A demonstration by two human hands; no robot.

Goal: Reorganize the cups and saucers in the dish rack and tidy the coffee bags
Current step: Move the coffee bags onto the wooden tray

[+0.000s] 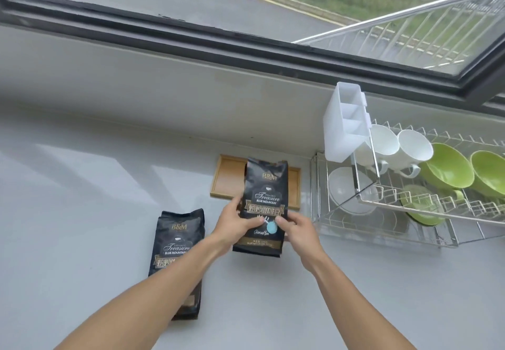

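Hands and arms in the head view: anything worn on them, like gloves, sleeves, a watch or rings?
Nothing worn that shows. The left hand and right hand are bare, with no gloves, and no rings can be made out. Both forearms are uncovered down to the bottom edge of the picture: no sleeves, watch or wristband in view.

Grey counter [82, 185]: coffee bag [177, 243] (flat), wooden tray [228, 177], dish rack [410, 213].
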